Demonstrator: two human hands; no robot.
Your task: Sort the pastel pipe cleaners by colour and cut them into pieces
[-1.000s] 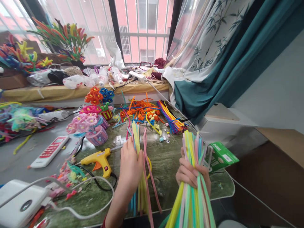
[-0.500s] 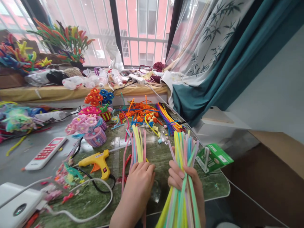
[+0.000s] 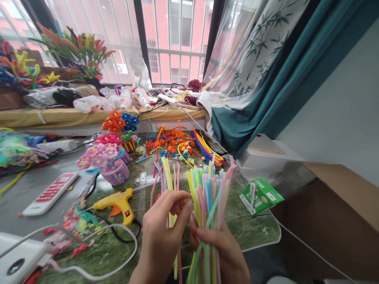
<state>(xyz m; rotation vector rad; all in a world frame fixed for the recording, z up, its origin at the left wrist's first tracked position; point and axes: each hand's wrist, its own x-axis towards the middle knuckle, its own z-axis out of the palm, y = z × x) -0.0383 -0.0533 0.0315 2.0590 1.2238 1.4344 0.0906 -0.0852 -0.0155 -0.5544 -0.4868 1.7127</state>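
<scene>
My right hand (image 3: 217,244) is wrapped round a thick bundle of pastel pipe cleaners (image 3: 209,189), whose tips fan out upward in yellow, green, blue, pink and lilac. Just left of the bundle, my left hand (image 3: 166,221) has its thumb and index finger curled toward each other at the bundle's left edge; whether a stem is between them is too small to tell. Behind my left hand lies a smaller group of yellow, pink and blue pipe cleaners (image 3: 167,173) on the green table mat (image 3: 257,232).
Left of my hands lie a yellow glue gun (image 3: 117,205), a white and red packet (image 3: 51,193) and a white device (image 3: 17,256) with a cable. Pink flowers (image 3: 100,157), orange pieces (image 3: 173,140) and a dark-toned bundle (image 3: 209,148) stand farther back. A green package (image 3: 262,196) lies right.
My left hand has lifted off the smaller group and turned, its fingers now beside the large bundle. My right hand has brought that bundle left and more upright.
</scene>
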